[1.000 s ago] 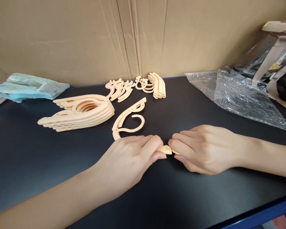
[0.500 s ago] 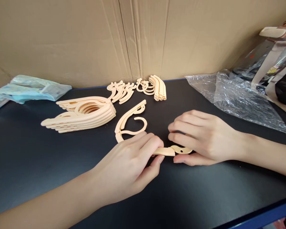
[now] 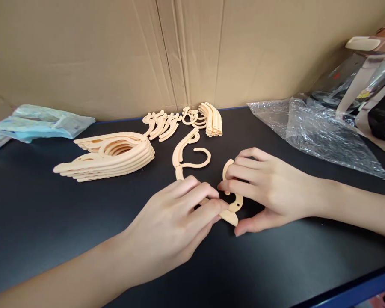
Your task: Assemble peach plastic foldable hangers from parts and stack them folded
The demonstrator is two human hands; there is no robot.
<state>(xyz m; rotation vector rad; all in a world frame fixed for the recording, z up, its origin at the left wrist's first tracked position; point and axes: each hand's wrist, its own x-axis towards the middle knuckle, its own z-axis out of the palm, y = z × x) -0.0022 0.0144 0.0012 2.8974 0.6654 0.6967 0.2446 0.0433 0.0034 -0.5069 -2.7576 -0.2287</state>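
A cream plastic folding clothes hanger [image 3: 179, 158] lies on the black tabletop, its curved hook [image 3: 208, 160] pointing right. My left hand [image 3: 179, 218] is closed over the hanger's near arm and hides much of it. Past those fingers, the arm's end [image 3: 229, 217] shows, with a small curved piece [image 3: 238, 203] with a hole joined beside it. My right hand [image 3: 259, 188] curls round this curved piece, fingers on its far part and thumb by the arm's tip. How firmly the right fingers press is partly hidden.
A stack of folded hangers [image 3: 115, 158] sits at left. Behind are small curved parts [image 3: 162, 124], loose hooks [image 3: 192, 116] and a bundle of arms [image 3: 213, 119]. A blue plastic packet [image 3: 41, 124] lies far left, clear plastic wrap [image 3: 324, 132] right, near a strapped bottle [image 3: 372, 72]. Cardboard [image 3: 99, 55] stands behind.
The hanger has turned, its hook and far arm shifting right. The small curved piece has swung round to point away from me. My right thumb has moved slightly nearer me.
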